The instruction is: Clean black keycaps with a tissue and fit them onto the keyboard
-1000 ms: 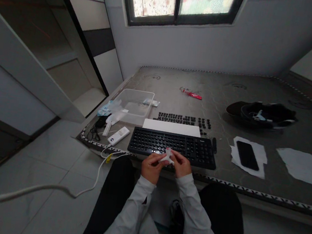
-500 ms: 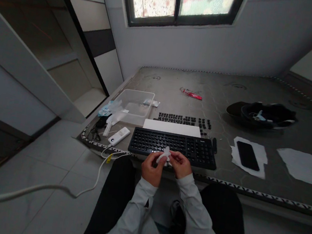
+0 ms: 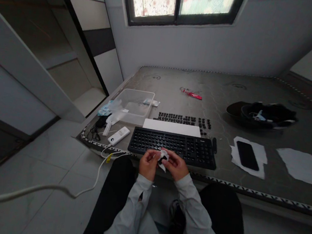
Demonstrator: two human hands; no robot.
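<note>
Just over the front edge of a black keyboard, my left hand and my right hand meet around a crumpled white tissue. Fingers of both hands are closed on it. A small black piece, which looks like a keycap, shows in the folds between the fingertips. Many key positions on the keyboard seem bare of caps. Behind it lies a long white strip, and beyond that several rows of loose black keycaps.
To the left are a clear plastic bin, a white power strip with its cable, and tangled black cords. On the right lie a phone on white paper, another paper sheet and a dark cap. A red packet lies farther back.
The tissue has been turned and opened between my fingers, so a small black piece now shows in it. Both hands have shifted slightly left.
</note>
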